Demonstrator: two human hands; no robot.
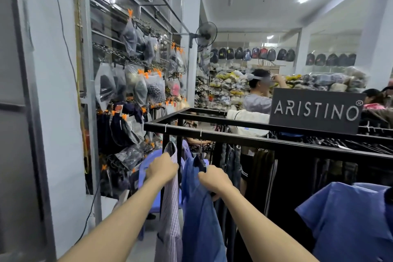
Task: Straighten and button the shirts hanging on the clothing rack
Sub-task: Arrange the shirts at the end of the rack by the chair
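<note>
The left hand (162, 169) is closed around the upper edge of a pale checked shirt (170, 208), its fingers curled over the shoulder or collar area just below the hanger hook. That shirt hangs from the black clothing rack (212, 132), directly under the hand and trailing down past the forearm. It looks like thin woven cotton: light, limp and ready to swing on its hook at a small tug.

To the right of that hand, and touching the checked shirt along one side, hangs a blue shirt (200, 208) on its own hook. The right hand (214, 178) grips its upper front, fingers folded into the cloth near the collar; whether it pinches the placket or a plain fold cannot be told, since the fingers face away. This fabric also looks soft and light, and a little bunched below the hand.

Both garments will probably give no resistance, so the grip needs only to be firm enough to keep the cloth from sliding. The best holds are likely the stiffer parts: collar, shoulder seam and button placket, which carry a pull without stretching. One hand steadying the hanger while the other draws the front edges together should keep the shirt from spinning.

Further right of the right hand, another blue shirt (348, 219) hangs well apart.
</note>
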